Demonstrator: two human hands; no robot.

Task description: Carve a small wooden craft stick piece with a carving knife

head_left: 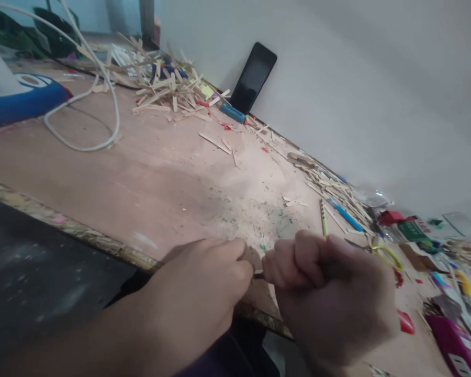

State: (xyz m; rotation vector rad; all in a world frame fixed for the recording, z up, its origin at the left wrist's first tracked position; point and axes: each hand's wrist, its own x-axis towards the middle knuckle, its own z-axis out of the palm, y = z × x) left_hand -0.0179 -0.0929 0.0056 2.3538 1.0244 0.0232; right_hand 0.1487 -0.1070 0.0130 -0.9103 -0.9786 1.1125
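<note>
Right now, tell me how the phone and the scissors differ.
The phone is black; the scissors have a yellow handle.
The phone leans upright against the wall; the scissors lie on the table.
The phone is well away from the right hand; the scissors are close beside it.
Shared: neither that hand nor the left hand holds either one.

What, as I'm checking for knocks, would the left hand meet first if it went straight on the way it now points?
Most likely the right hand, just across the narrow gap where a thin dark piece shows; exact depth is unclear.
</note>
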